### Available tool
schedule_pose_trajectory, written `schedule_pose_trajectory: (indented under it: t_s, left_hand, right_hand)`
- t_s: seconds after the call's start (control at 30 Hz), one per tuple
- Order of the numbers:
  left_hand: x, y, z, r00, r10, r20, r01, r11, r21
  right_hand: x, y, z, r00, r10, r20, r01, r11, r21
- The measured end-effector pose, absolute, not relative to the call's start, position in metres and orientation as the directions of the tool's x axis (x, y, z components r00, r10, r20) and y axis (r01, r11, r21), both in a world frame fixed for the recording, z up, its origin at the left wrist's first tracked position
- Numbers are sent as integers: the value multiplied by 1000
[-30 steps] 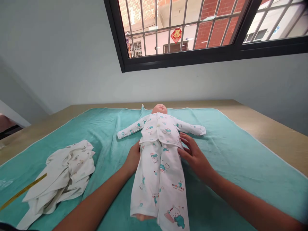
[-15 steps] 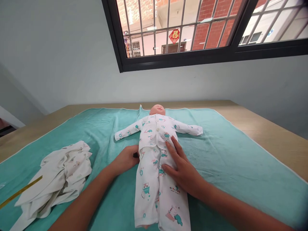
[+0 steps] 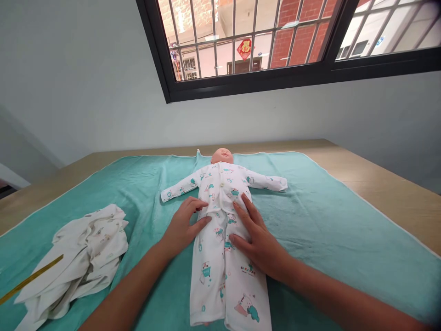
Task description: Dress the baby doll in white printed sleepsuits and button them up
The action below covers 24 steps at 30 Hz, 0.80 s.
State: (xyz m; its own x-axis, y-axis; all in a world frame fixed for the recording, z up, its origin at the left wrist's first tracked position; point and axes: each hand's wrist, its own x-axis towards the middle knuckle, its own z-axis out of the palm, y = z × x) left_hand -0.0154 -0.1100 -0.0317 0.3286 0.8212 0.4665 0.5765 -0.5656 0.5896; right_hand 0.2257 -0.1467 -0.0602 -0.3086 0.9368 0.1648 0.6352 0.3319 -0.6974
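Observation:
A baby doll (image 3: pixel 222 156) lies on its back, dressed in a white printed shirt (image 3: pixel 223 184) and matching trousers (image 3: pixel 212 271). Its sleeved arms stretch out to both sides, and the trouser legs point toward me. My left hand (image 3: pixel 188 224) is at the doll's left-hand edge in view, thumb and fingers apart, fingertips touching the cloth near the shirt hem. On the other side my right hand (image 3: pixel 254 239) rests open over the shirt hem and the top of the trousers, fingers spread. Neither hand grips anything.
Under the doll a teal blanket (image 3: pixel 327 239) covers much of the wooden table (image 3: pixel 358 172). Crumpled white clothing (image 3: pixel 89 253) lies at the left, with a yellow strip (image 3: pixel 32 276) across it. Behind the table are a wall and a barred window (image 3: pixel 251 85).
My left hand has come out from beside the doll's waist and up onto its front, the fingers now apart. My right hand stays in place. The view has shifted slightly.

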Motion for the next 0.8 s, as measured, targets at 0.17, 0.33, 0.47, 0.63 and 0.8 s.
schedule_pose_trajectory:
  t_s: [0.17, 0.33, 0.47, 0.63, 0.8]
  left_hand:
    - [-7, -109, -40, 319, 712, 626, 644, -647, 408]
    - [-8, -115, -39, 467, 564, 681, 629, -753, 192]
    - [-6, -117, -36, 513, 562, 649, 621, -765, 171]
    - [4, -118, -35, 412, 606, 681, 671, -707, 223]
    - [11, -120, -38, 380, 579, 721, 637, -729, 250]
  right_hand:
    - [223, -147, -61, -296, 938, 178, 644, 334, -689]
    - [223, -147, -61, -314, 932, 183, 658, 353, -665]
    - [222, -148, -61, -315, 928, 200, 663, 366, -653]
    - [230, -143, -55, -251, 902, 352, 657, 426, -622]
    - [244, -130, -42, -240, 808, 538, 707, 526, -474]
